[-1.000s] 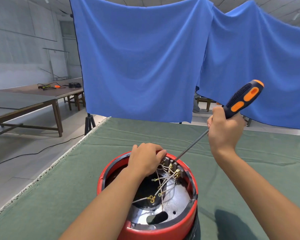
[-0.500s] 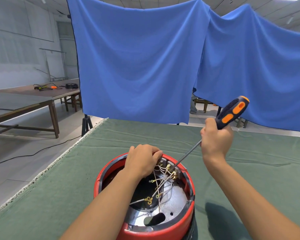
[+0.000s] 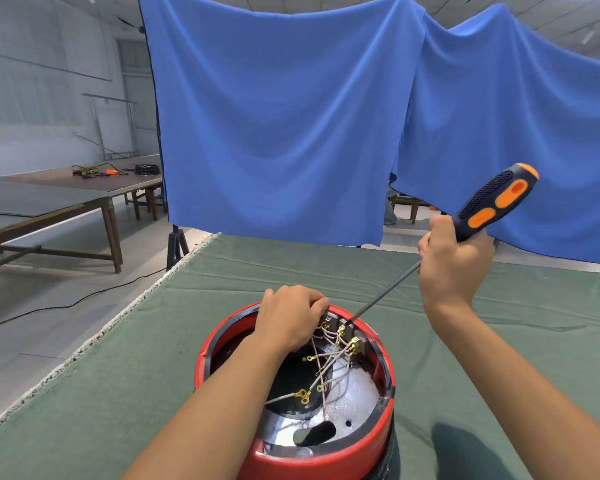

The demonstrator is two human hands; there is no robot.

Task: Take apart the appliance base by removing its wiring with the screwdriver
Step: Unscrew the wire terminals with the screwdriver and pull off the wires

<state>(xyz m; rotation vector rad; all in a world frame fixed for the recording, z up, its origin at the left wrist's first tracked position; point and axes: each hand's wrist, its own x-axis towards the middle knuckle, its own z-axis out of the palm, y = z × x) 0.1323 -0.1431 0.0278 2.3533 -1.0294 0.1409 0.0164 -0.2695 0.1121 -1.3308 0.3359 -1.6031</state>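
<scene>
A round red appliance base [image 3: 329,455] stands upside down on the green cloth near me, its silver inside open to view. Pale wires [image 3: 326,365] with brass ring terminals cross inside it and run to a terminal block at the far rim. My left hand [image 3: 290,317] grips the far rim of the base, its fingers curled over the edge beside the terminals. My right hand [image 3: 452,268] holds the screwdriver [image 3: 492,202] by its black and orange handle. The long shaft slants down and left, and its tip sits at the terminal block.
The green-covered table [image 3: 153,375] stretches ahead and to both sides; its left edge runs diagonally toward me. Blue cloths [image 3: 278,116] hang behind it. Wooden tables [image 3: 49,202] with cables stand at the far left, and a cable lies on the floor.
The screwdriver handle dipped lower half a second ago and is now raised again, while the tip stayed at the terminal block. My left hand has kept its grip on the rim.
</scene>
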